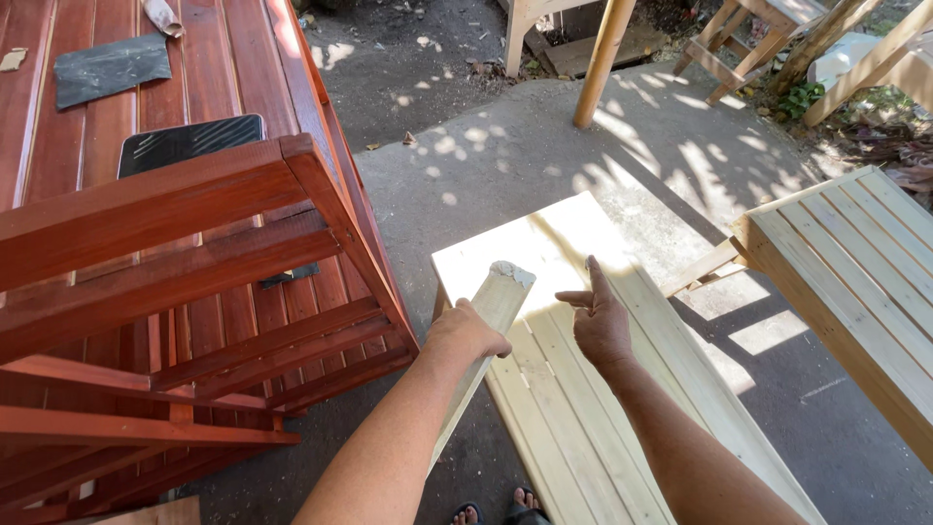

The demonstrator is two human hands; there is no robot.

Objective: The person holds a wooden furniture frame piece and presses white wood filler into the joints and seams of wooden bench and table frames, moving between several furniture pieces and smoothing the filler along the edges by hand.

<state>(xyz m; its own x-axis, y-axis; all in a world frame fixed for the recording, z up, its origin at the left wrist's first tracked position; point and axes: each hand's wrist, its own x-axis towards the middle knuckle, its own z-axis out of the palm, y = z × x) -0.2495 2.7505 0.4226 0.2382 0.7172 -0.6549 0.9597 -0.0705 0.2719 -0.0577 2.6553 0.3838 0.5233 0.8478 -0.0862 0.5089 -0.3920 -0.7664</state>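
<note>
pale wood strip [491,321] gripped in left hand [468,333], fingers wrapped round its middle, cut end tilted up and away over the near edge of the unpainted slat panel [583,389]. right hand [600,321] just beside and to the right of that grip, empty, fingers spread loose with index pointing forward, hovering over the panel without touching it. panel lying flat and low under both hands, bare wood, no stain on it as far as visible; strip likewise bare and not yet fixed to anything. feet in sandals [496,510] directly below the grip, at the panel's near corner. well left of the grip, stained red-brown slatted frame [194,292], finish already on, standing against a red slatted top [194,58] with a dark sheet [112,66] and a black tray-like piece [190,141] on it. far right of the open hand, another bare slatted piece [855,272], unstained too. concrete floor [544,156] beyond, dappled with sun.
</note>
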